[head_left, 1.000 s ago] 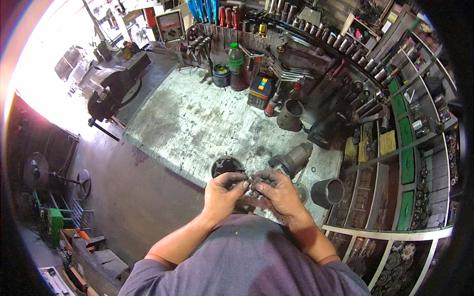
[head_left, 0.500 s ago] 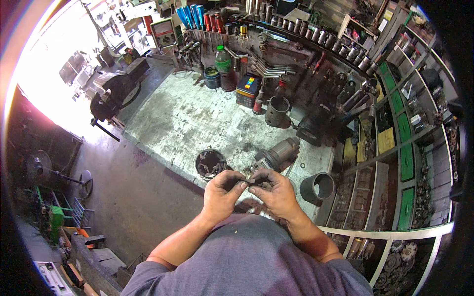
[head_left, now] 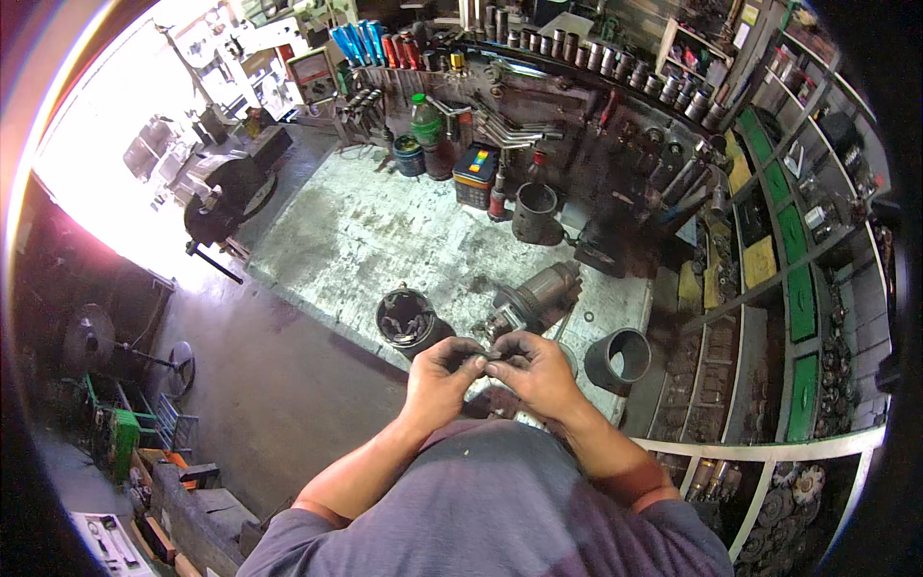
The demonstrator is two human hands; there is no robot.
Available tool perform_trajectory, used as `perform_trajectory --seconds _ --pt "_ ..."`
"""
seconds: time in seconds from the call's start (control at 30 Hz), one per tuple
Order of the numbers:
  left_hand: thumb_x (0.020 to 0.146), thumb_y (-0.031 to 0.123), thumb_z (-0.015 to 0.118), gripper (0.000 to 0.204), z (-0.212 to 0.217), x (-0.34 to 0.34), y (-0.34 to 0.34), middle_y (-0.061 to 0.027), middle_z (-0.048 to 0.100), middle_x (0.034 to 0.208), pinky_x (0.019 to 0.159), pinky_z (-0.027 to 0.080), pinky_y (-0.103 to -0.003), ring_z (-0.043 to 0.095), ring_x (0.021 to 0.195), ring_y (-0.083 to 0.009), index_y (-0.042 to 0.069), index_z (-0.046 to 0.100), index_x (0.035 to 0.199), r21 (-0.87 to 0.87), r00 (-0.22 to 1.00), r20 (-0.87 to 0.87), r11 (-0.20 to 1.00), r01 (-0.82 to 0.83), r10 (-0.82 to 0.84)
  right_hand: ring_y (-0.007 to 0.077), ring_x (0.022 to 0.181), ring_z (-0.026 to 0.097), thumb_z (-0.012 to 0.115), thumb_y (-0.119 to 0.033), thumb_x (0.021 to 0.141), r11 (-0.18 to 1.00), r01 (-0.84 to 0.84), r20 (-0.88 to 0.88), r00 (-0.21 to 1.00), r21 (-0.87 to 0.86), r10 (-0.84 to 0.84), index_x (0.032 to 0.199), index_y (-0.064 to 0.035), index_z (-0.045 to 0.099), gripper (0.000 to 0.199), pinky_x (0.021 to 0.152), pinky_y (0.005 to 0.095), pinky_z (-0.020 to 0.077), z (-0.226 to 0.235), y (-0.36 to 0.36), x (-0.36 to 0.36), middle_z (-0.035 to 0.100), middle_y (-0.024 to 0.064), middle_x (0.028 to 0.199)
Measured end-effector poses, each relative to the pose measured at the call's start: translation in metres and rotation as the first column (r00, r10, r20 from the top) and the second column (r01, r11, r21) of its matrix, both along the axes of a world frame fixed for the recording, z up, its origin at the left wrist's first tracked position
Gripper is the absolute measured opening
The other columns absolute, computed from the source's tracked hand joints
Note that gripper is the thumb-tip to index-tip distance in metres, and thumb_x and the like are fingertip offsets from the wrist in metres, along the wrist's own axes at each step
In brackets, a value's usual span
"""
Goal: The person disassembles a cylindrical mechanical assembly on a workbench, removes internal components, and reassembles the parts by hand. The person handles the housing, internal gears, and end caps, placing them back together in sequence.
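My left hand (head_left: 435,387) and my right hand (head_left: 535,383) meet at the front edge of the workbench (head_left: 336,236), fingertips pinched together. Between them is a small dark piece, mostly hidden by the fingers, and its kind cannot be made out. Just beyond my left hand stands a black cylindrical motor housing (head_left: 430,334), with dark parts around its inner wall. Past my right hand lies a grey, ribbed motor-like part (head_left: 540,294), with a bright metal end towards me. An upright dark metal sleeve (head_left: 601,363) stands to the right of my right hand.
Towards the back stand another dark cylinder (head_left: 534,228), a black-and-yellow box (head_left: 475,178), a green bottle (head_left: 425,125) and a blue tin (head_left: 409,157). Sockets (head_left: 606,62) and screwdrivers (head_left: 365,45) line the back rack. Shelving (head_left: 798,298) borders the right; a vise (head_left: 219,207) is at left.
Both hands stay pinched together, with the fingertips shifted slightly and covering more of the small piece. The view has tilted slightly; the bench things remain in place.
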State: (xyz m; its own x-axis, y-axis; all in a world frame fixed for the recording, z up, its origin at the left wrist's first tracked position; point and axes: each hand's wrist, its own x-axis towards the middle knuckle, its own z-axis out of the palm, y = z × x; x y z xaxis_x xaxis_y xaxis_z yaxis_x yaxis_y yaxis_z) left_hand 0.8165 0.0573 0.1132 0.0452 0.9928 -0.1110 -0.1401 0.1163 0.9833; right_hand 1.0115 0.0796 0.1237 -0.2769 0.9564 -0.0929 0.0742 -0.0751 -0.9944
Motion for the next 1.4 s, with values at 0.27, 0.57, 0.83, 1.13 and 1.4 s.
perform_trajectory --seconds 0.27,0.57,0.83,1.13,1.4 --pt "0.102 0.008 0.083 0.028 -0.008 -0.003 -0.007 -0.0086 0.082 0.113 0.095 0.06 -0.033 0.073 0.103 -0.0134 -0.003 0.076 0.126 -0.035 0.997 -0.05 0.998 0.061 -0.063 0.0125 0.097 0.073 0.082 -0.001 0.1 0.987 0.092 -0.125 0.986 -0.133 -0.109 0.123 0.0012 0.073 0.024 0.087 0.0297 0.0625 -0.018 -0.015 0.006 0.078 0.0058 0.107" --pt "0.1 0.015 0.086 0.039 -0.023 -0.034 -0.025 -0.0122 0.082 0.121 0.099 0.06 -0.035 0.075 0.11 -0.016 -0.002 0.076 0.134 -0.034 0.975 -0.221 0.999 0.017 -0.024 0.0141 0.092 0.074 0.081 -0.003 0.101 0.968 0.034 -0.232 0.968 -0.248 -0.093 0.124 0.0007 0.072 0.025 0.083 0.0312 0.0624 -0.034 -0.016 0.005 0.078 0.007 0.106" --pt "0.103 0.005 0.078 0.026 -0.052 -0.093 -0.035 -0.0107 0.081 0.107 0.088 0.061 -0.032 0.075 0.096 -0.015 -0.007 0.076 0.126 -0.017 0.905 -0.171 0.917 -0.399 0.39 0.0165 0.094 0.076 0.085 -0.012 0.1 0.997 0.072 0.031 0.997 -0.04 -0.071 0.123 0.003 0.074 0.03 0.087 0.0329 0.062 -0.017 0.041 -0.007 0.081 0.0105 0.108" --pt "0.105 0.003 0.075 0.02 -0.085 -0.221 0.028 -0.0104 0.08 0.111 0.096 0.061 -0.033 0.075 0.102 -0.0175 -0.007 0.075 0.123 -0.048 0.938 -0.215 0.956 -0.289 0.273 0.0299 0.091 0.08 0.09 -0.02 0.09 0.972 0.195 0.571 0.786 0.132 -0.235 0.111 0.006 0.083 0.034 0.085 0.0424 0.06 -0.089 0.254 -0.032 0.084 0.0221 0.105" --pt "0.103 0.003 0.077 0.023 -0.094 -0.3 0.088 -0.0103 0.081 0.111 0.093 0.06 -0.031 0.074 0.101 -0.0154 -0.007 0.076 0.124 -0.11 0.941 -0.274 0.965 -0.237 0.199 0.0463 0.12 0.076 0.092 -0.029 0.089 0.938 0.346 0.967 0.228 0.026 -0.112 0.112 0.0037 0.082 0.04 0.101 0.0522 0.0618 -0.141 0.293 -0.053 0.08 0.029 0.123"
